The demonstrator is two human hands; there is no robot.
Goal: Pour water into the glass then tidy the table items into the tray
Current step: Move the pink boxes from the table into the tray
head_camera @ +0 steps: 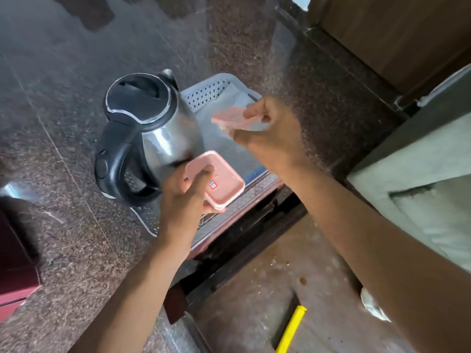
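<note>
A steel kettle (153,133) with a black lid and handle stands in the left part of a grey perforated tray (211,91). My left hand (183,200) grips a pink lidded box (220,184) with a small red-framed label, held over the tray's near edge beside the kettle. My right hand (270,133) pinches a second pink box (230,118) by its right end, above the tray's middle. No glass is visible.
The tray sits on a dark speckled stone counter (76,123), close to its front edge. Below the edge lie a brown floor and a yellow stick (290,329). A grey-white cabinet (420,174) stands at the right, a maroon object (15,263) at the left.
</note>
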